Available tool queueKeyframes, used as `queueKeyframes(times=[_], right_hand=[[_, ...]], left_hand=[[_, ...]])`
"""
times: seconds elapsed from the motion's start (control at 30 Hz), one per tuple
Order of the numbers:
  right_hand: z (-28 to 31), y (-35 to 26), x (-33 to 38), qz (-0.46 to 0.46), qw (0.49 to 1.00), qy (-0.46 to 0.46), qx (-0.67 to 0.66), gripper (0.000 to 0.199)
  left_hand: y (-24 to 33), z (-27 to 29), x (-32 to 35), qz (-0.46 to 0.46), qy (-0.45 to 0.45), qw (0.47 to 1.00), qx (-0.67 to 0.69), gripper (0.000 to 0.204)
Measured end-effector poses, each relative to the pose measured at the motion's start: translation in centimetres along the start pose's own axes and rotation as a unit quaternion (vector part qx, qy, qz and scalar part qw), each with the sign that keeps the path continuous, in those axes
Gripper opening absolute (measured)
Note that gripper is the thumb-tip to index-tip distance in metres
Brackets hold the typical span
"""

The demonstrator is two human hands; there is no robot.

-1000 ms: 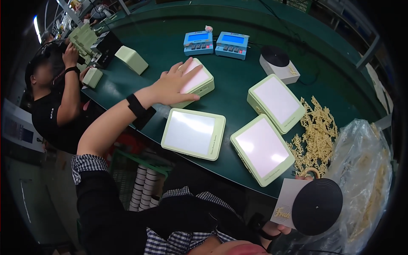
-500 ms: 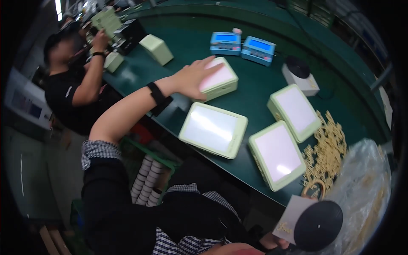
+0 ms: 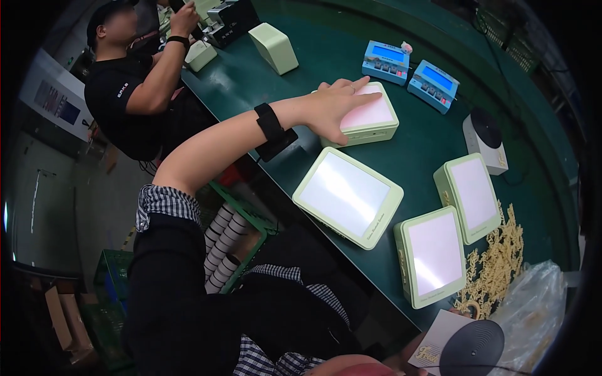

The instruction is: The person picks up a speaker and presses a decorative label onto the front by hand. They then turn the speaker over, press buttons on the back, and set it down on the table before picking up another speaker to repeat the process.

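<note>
My left hand [image 3: 335,109] lies with fingers spread over the top of a pale green box [image 3: 370,133] with a pinkish-white panel; its thumb rests by the near edge. Just nearer is a second green box [image 3: 345,191] with a glossy white panel, apart from the hand. At the lower right my right hand [image 3: 411,358], mostly cut off and dim, has its fingers closed at the edge of a white box with a black disc [image 3: 471,348]. Two more green boxes with pale panels, one nearer [image 3: 433,254] and one farther [image 3: 473,197], stand close together on the right.
Two blue devices with screens [image 3: 411,72] stand at the back. Another white box with a black disc [image 3: 486,141] sits at the right, near tan crinkled strips [image 3: 495,263] and a clear plastic bag [image 3: 533,313]. A co-worker [image 3: 135,88] works at the far left. A green crate [image 3: 254,260] holds white rolls below.
The view has shifted, so the table's things sit farther right. My left hand remains on the same green box, and my right hand stays by the white box.
</note>
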State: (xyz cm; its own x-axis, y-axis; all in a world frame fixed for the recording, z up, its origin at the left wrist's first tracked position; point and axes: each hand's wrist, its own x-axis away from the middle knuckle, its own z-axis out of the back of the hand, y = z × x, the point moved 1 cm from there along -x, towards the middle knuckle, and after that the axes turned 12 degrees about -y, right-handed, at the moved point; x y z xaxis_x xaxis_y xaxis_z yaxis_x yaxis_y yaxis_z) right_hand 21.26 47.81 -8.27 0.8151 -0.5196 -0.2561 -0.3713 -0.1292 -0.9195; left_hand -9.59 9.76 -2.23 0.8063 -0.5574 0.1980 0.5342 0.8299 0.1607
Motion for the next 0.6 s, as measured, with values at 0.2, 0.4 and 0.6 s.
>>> queueKeyframes(times=[0.2, 0.4, 0.6], right_hand=[[-1.7, 0.6, -1.4, 0.007, 1.000, -0.021, 0.000, 0.084], [-2.5, 1.2, -2.9, 0.000, 0.998, -0.064, 0.012, 0.083], [-4.7, 1.5, -5.0, -0.002, 0.991, -0.135, 0.009, 0.082]], left_hand=[[-0.7, -0.5, 0.6, -0.005, 0.031, 0.999, -0.006, 0.106], [0.6, -0.3, -0.7, -0.006, 0.023, 0.999, 0.027, 0.103], [0.6, -1.0, -0.3, -0.001, 0.087, 0.995, 0.054, 0.098]])
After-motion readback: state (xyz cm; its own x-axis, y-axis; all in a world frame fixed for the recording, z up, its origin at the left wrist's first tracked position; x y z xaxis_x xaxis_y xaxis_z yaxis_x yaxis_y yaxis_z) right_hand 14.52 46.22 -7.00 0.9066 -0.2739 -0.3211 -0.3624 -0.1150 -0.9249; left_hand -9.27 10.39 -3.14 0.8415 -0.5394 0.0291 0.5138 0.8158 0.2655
